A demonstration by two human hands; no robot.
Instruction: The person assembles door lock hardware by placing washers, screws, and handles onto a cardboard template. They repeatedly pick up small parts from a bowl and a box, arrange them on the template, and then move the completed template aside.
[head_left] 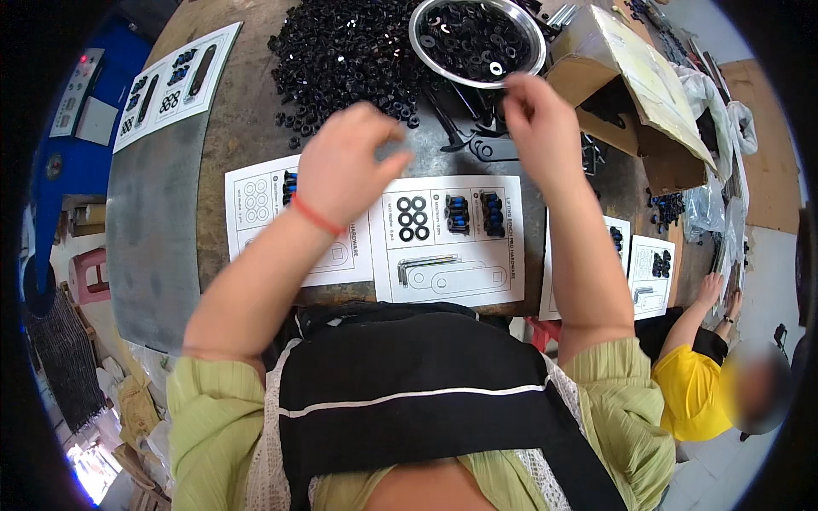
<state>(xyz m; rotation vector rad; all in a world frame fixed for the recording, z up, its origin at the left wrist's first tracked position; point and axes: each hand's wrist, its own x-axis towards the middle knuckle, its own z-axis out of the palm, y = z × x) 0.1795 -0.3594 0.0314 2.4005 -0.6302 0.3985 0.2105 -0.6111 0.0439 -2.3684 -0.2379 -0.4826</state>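
Leaning over the counter (162, 247), the person wears a black apron over green sleeves, and both forearms rise from the lower edge. Nearest on the counter lies a white printed sheet (450, 238) carrying four black washers (412, 218), two groups of dark bolts (475, 214) and a grey hex key (423, 266) set on its outlines. At nine o'clock from it, a second sheet (256, 209) sits partly beneath the left hand (345, 162), which hovers above it with fingers curled loosely and thumb stretched toward three o'clock; whether it holds anything I cannot tell. The right hand (537, 119), at two o'clock from the first sheet, has its fingertips pinched together just below the metal bowl (477, 38); any small part between them is too small to see. Black washers fill that bowl. At nine o'clock from the bowl spreads a heap of black nuts (349, 55); at three o'clock stands an open cardboard box (635, 89).
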